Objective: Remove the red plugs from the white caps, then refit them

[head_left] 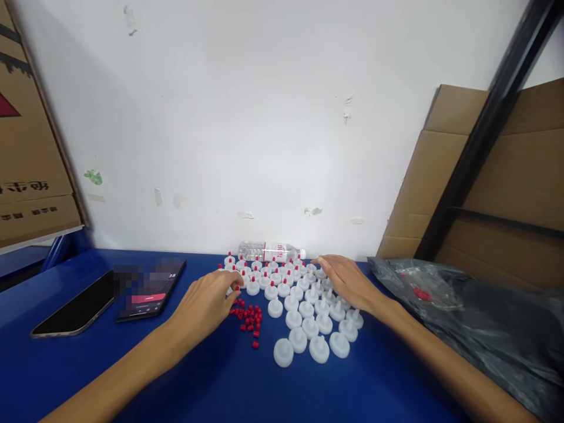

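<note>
My left hand (215, 296) is at the left edge of a group of white nozzle caps, its fingers curled in a pinch around a white nozzle cap (230, 290) with a red tip. Most of that cap is hidden by the fingers. Just right of this hand lies a loose pile of small red tip caps (251, 319). Many nozzle caps toward the back and left wear red tips (272, 284); those at the front and right have bare white spouts (319, 348). Over the right side of the group my right hand (346, 279) reaches with fingers stretched out, covering some bare caps.
A clear plastic bottle (271, 252) lies on its side against the wall behind the caps. Two phones (74, 308) rest on the blue table (211, 382) at left. At right is a dark plastic bag (462, 311), with cardboard (423, 176) behind it.
</note>
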A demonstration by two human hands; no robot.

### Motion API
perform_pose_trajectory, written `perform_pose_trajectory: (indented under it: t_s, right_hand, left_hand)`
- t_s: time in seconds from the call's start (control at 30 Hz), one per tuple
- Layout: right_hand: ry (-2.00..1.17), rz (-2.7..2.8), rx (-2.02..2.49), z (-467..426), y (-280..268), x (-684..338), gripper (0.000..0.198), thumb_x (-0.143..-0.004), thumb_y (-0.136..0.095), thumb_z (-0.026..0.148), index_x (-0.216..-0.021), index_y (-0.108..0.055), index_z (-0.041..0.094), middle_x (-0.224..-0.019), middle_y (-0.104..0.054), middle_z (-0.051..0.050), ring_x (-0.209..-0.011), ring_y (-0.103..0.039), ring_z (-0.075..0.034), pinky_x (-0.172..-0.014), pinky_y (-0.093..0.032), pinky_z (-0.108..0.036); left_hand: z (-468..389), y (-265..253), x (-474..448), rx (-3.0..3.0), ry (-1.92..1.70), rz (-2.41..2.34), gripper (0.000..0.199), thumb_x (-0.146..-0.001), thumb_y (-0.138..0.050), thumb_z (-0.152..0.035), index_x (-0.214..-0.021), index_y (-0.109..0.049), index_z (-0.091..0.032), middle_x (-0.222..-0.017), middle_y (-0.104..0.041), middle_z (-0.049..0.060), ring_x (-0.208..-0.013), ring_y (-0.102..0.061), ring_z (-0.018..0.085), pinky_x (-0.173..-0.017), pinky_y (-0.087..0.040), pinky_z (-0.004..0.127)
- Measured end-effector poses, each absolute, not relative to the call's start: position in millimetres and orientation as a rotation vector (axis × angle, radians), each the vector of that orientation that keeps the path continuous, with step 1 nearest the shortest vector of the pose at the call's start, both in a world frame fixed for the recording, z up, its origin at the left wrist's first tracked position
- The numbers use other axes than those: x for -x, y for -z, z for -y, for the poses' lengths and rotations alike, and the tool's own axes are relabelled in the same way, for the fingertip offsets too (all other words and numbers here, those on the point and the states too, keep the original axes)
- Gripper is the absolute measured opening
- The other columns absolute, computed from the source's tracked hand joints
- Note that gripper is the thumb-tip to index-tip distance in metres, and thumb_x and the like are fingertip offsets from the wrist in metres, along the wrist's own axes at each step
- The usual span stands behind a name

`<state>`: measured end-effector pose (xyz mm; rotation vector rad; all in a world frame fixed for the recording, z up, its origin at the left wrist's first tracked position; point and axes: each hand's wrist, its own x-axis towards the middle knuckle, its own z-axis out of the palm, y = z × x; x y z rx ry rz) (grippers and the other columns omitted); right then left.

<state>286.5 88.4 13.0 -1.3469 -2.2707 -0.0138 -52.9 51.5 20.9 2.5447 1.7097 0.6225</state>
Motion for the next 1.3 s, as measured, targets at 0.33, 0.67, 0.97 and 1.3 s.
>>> perform_pose_trajectory:
  t_s: [0.33,0.67,0.97,1.3]
  right_hand:
    - [-0.006,2.254,1.329,-109.7,-14.1,-285.4,0.061,-0.107,-0.021,0.053,-0.109,-0.073,0.021,-0.114,-0.074,-0.011,-0.112,-0.067,-0.030,-0.097,-0.049,-0.044]
    - [-0.042,2.344,0.811,-58.4,-67.2,-233.2,0.014,-0.099,-0.060,0.035,-0.107,-0.062,0.024,-0.106,-0.070,-0.005,-0.093,-0.066,-0.019,-0.079,-0.051,-0.032]
    - [-0.020,2.562,0.660,-33.7,-76.9,-175.8,0.018,-0.097,-0.063,0.028,-0.105,-0.048,0.025,-0.093,-0.068,-0.001,-0.075,-0.061,-0.016,-0.063,-0.046,-0.029]
    - [0.016,2.310,1.108,-94.5,-69.6,-253.6,0.019,-0.097,-0.060,0.039,-0.109,-0.068,0.026,-0.112,-0.074,-0.004,-0.105,-0.067,-0.023,-0.093,-0.049,-0.037]
  left_hand:
    - [-49.6,-19.7,56.2,-2.570,-0.509,-1.520,0.017,-0.089,-0.061,-0.023,-0.096,-0.076,-0.025,-0.100,-0.074,0.004,-0.096,-0.069,0.025,-0.081,-0.051,0.034]
    - [-32.2,-39.1,40.1,-2.537,-0.854,-1.425,0.030,-0.106,-0.037,-0.039,-0.114,-0.062,-0.025,-0.098,-0.070,0.003,-0.087,-0.065,0.022,-0.079,-0.047,0.035]
    - [-20.5,-41.0,39.9,-2.597,-0.934,-1.196,0.032,-0.107,-0.030,-0.035,-0.091,-0.054,-0.022,-0.082,-0.061,0.000,-0.071,-0.053,0.018,-0.065,-0.034,0.030]
    - [-28.2,-38.7,38.5,-2.525,-0.897,-1.336,0.035,-0.104,-0.038,-0.037,-0.074,-0.042,-0.022,-0.066,-0.050,-0.004,-0.061,-0.045,0.016,-0.060,-0.031,0.029]
